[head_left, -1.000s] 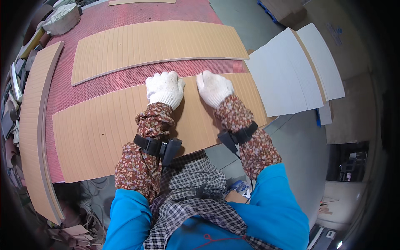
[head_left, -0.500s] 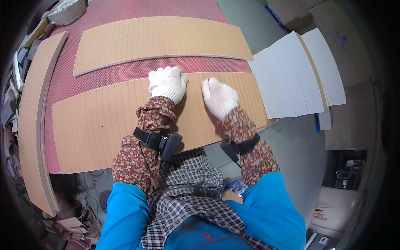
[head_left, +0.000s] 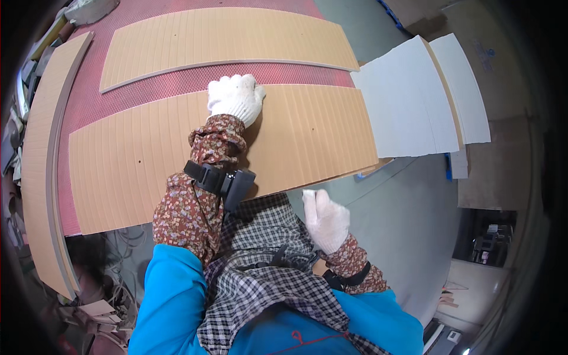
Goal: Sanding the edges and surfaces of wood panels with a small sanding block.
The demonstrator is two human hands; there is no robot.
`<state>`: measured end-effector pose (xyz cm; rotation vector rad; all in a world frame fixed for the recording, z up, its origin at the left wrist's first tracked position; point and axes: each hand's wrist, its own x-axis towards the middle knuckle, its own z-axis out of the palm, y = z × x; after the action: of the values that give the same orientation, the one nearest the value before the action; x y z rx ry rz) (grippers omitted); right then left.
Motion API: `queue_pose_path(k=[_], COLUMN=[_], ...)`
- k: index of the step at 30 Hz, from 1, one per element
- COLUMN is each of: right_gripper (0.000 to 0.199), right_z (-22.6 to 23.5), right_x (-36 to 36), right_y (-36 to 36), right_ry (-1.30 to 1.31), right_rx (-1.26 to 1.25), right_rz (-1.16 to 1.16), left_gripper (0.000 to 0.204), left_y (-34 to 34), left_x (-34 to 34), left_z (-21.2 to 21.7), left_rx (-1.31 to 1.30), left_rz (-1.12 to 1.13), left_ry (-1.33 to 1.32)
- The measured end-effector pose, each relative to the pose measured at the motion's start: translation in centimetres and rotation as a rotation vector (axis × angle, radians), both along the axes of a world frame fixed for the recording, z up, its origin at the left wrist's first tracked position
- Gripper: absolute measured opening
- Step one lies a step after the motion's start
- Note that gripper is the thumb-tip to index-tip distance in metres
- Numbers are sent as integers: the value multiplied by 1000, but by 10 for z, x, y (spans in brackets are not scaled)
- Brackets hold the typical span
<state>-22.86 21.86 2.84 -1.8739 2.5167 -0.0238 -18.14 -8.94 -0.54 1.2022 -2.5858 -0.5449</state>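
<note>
A tan grooved board (head_left: 160,160) lies crosswise in front of me, with small dark holes in its face. My left hand (head_left: 235,99), in a white knit glove, is closed at its far edge, the fingertips hidden from view. My right hand (head_left: 326,220), gloved the same way, is off the board, just past its near edge and close to my checked apron (head_left: 266,222). Its fingers are pinched together, with a small whitish bit at their tips too small to name.
A second tan board (head_left: 225,38) lies farther back on the red mesh-covered table (head_left: 142,103). Another board stack (head_left: 50,160) runs along the left side. White sheets (head_left: 408,100) rest at the right. Scraps and cables (head_left: 121,254) clutter the lower left.
My right hand has left the board's face and moved down toward me, past the near edge. My left hand keeps its place at the far edge. The whole view has shifted slightly.
</note>
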Motion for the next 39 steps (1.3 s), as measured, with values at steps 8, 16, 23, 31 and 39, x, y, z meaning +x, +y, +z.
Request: queue_pose_path(k=[8, 16, 23, 31, 39], right_gripper=[14, 12, 22, 20, 34], right_z=[-5, 6, -9, -9, -9], right_x=[3, -5, -50, -102, -103], right_y=[-16, -35, -126, -236, -245], right_ry=[-31, 96, 59, 153, 91], right_rx=[-71, 16, -20, 29, 28], right_rz=[-45, 34, 15, 149, 36], left_gripper=[41, 40, 37, 36, 36], left_y=[-1, 0, 0, 3, 1], left_x=[0, -2, 0, 0, -1], left_z=[0, 1, -1, -1, -7], left_rx=[22, 20, 27, 1, -20], left_rz=[-6, -4, -2, -13, -18], left_ry=[0, -12, -1, 11, 31])
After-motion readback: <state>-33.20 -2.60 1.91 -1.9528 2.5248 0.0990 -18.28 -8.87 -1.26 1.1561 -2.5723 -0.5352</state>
